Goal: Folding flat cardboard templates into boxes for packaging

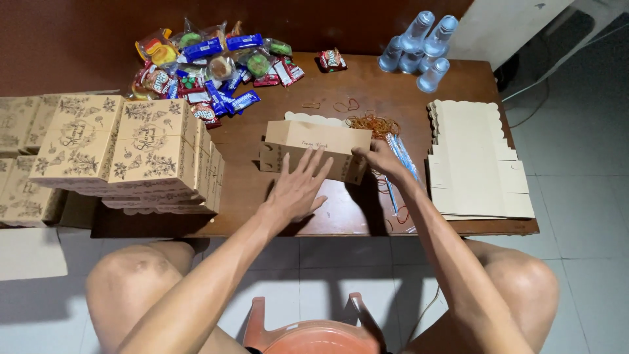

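A half-folded brown cardboard box [314, 141] lies in the middle of the low wooden table [367, 216]. My left hand [296, 190] rests flat on the table with fingers spread, its fingertips against the box's near side. My right hand [379, 157] grips the box's right end. Just beyond the right hand lies a tangle of rubber bands [373, 123], and beside it a bundle of blue-wrapped straws [401, 154].
Finished printed boxes [124, 147] are stacked at the left. A pile of wrapped snacks [209, 62] sits at the back left, clear plastic cups [419, 46] at the back right, and flat box blanks [475, 157] at the right. An orange stool [314, 331] is under me.
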